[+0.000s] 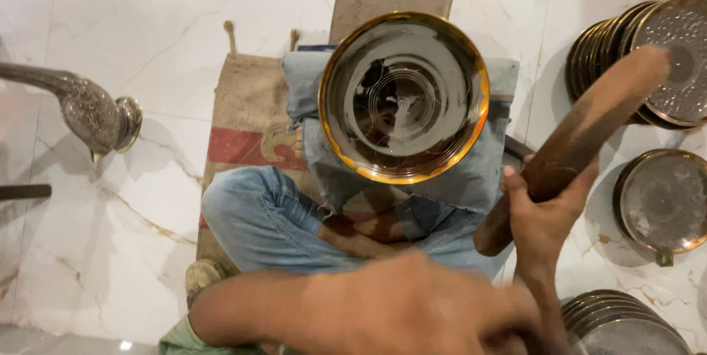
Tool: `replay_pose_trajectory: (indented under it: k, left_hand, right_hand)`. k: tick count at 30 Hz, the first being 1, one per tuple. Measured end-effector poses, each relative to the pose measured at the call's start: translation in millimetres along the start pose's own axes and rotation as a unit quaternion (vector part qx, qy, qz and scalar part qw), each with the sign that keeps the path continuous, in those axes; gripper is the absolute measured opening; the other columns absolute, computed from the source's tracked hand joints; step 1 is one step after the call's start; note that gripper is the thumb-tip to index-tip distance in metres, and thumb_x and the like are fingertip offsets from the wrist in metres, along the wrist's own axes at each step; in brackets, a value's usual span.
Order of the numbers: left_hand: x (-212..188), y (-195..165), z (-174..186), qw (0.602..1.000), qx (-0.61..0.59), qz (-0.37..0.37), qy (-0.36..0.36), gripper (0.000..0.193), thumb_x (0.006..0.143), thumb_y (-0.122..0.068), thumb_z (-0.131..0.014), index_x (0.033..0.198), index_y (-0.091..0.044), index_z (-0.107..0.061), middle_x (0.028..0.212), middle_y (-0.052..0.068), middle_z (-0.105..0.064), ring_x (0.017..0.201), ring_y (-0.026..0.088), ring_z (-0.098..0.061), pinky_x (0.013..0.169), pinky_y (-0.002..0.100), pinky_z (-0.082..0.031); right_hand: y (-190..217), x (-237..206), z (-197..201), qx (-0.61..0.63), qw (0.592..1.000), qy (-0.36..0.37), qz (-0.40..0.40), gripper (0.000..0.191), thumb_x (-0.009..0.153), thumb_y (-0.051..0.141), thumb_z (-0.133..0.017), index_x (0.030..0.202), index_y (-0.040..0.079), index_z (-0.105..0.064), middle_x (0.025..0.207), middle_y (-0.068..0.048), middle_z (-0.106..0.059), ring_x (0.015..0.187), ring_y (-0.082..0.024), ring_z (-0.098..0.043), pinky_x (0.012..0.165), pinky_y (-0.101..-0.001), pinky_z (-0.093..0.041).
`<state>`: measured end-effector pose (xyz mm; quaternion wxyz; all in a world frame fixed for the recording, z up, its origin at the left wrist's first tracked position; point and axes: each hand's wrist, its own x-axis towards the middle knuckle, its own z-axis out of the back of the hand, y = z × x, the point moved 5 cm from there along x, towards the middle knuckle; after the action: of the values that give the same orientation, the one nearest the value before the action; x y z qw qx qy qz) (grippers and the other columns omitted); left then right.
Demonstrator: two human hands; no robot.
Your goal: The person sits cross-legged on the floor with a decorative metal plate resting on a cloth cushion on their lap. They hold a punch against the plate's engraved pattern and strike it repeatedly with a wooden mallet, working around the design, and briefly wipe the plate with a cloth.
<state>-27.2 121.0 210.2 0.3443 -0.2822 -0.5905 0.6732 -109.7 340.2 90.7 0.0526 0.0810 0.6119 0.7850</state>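
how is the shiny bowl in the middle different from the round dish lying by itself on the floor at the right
The bowl is glossy and mirror-like with a golden rim; the dish looks dull and greyish. The bowl rests on blue cloth over the person's lap; the dish lies flat on the white floor. The bowl appears larger. Both are round metal pieces.
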Motion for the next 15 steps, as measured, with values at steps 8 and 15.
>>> replay_pose_trajectory:
  k: [8,15]
  left_hand:
    - [-29.1,4.6,-6.1,0.978,0.003,-0.206,0.041,0.039,0.11,-0.013,-0.048,0.143,0.007,-0.047,0.118,0.02,-0.064,0.103,0.034,-0.069,0.092,0.038,-0.057]
    - [-12.7,49.5,49.8,0.98,0.067,-0.069,-0.172,0.052,0.089,-0.013,-0.066,0.137,0.001,-0.052,0.096,0.008,-0.066,0.085,0.027,-0.069,0.079,0.036,-0.058]
  right_hand:
    - [-1.5,-12.3,22.3,0.013,0.999,-0.01,0.041,0.087,0.099,-0.013,-0.077,0.163,0.004,-0.02,0.116,-0.013,-0.059,0.096,-0.018,-0.065,0.087,-0.032,-0.063]
    - [17.5,-14.8,27.6,0.138,0.973,-0.122,0.138,0.092,0.096,-0.003,-0.081,0.158,0.008,-0.014,0.116,-0.012,-0.061,0.091,-0.023,-0.071,0.087,-0.0375,-0.061]
